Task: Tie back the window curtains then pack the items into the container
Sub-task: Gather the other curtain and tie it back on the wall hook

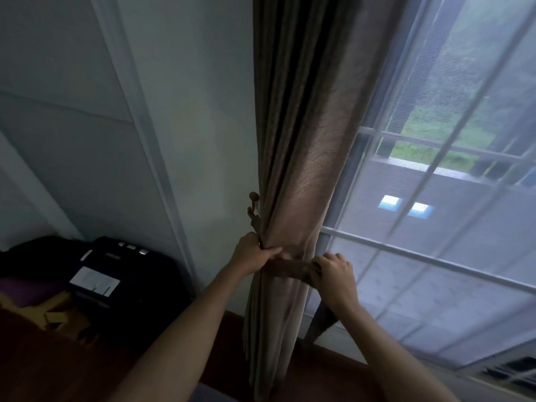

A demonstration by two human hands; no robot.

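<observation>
**Tying back the left curtain.** We see the brown curtain (304,169) gathered into one upright bundle, its long axis running from the top of the view down toward the floor. A sheer curtain (464,285) covers the window to its right.

The tieback (287,269), a band of matching cloth, lies roughly level across the near face of the bundle, spanning from one hand to the other. The left hand (255,252) is clenched round the bundle's left edge, apparently with the band's left end inside the fist. The right hand (333,271) has its fingers curled over the band at the bundle's right edge. A dark strip hangs below the right wrist, and we cannot tell whether it is the band's loose end.

The wall hook (253,198) stands just left of the curtain, above the left hand and apart from it. We judge that the coming move turns on this offset: the band's end must travel upward to the hook, and the left hand is the nearer.

A dark case (121,271) sits at lower left, well apart, and packing is not yet begun.
</observation>
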